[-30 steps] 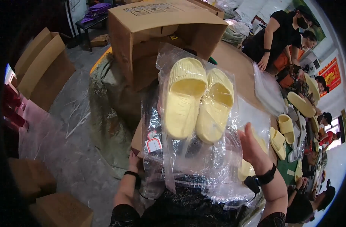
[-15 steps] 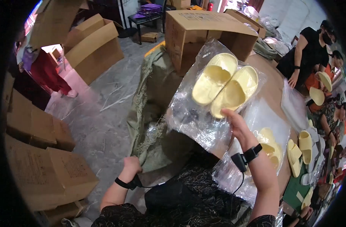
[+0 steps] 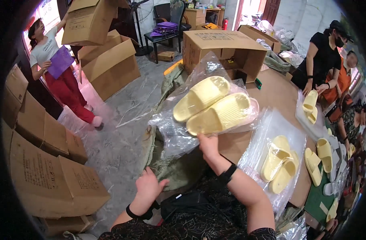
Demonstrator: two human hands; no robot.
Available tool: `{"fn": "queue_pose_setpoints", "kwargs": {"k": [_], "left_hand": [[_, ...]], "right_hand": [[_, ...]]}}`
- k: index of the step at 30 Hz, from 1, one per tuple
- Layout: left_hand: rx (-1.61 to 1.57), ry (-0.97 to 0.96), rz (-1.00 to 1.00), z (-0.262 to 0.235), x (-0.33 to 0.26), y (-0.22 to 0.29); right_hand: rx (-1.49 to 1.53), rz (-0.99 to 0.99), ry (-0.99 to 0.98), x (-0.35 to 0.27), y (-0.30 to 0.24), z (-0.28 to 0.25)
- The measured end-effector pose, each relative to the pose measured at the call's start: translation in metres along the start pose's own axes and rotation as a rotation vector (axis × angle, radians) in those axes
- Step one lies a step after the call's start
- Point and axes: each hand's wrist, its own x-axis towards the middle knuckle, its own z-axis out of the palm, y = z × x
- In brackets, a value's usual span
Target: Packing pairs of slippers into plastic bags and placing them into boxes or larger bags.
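A clear plastic bag [image 3: 167,120] with a pair of pale yellow slippers [image 3: 221,114] inside hangs over the mouth of a grey-green woven sack [image 3: 183,172]. My right hand [image 3: 209,147] is closed on the near edge of this bag, thumb and fingers pinching by a slipper's end. At the sack's near left rim is my left hand [image 3: 149,185], its thumb held away from the fingers and nothing seen in its grasp. On the table to the right, another yellow pair [image 3: 280,164] lies on a stack of clear bags [image 3: 255,146].
An opened cardboard box [image 3: 223,44] stands on the table's far end. Large cartons [image 3: 43,172] line the left side. A person [image 3: 57,64] handles a carton at the far left; another person [image 3: 321,56] works across the table. Loose slippers [image 3: 324,154] lie at the right.
My right hand has carried the bagged slippers leftward and lower, over the sack. My left hand has loosened from the sack's rim. The person at the far left has come into fuller view.
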Motion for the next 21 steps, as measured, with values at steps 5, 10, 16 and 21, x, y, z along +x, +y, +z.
{"fn": "queue_pose_setpoints", "kwargs": {"k": [5, 10, 16, 21], "left_hand": [[-0.163, 0.325, -0.068, -0.009, 0.008, -0.012], [-0.258, 0.356, -0.086, -0.013, 0.002, -0.004], [-0.396, 0.397, -0.047, -0.029, -0.009, 0.004], [-0.474, 0.433, 0.011, -0.027, -0.01, 0.008]], "right_hand": [[-0.074, -0.192, -0.077, -0.026, -0.009, 0.023], [-0.233, -0.262, -0.212, -0.057, -0.022, 0.03], [-0.602, -0.361, -0.378, -0.098, -0.013, 0.051], [-1.162, -0.197, -0.781, -0.103, -0.024, 0.059]]}}
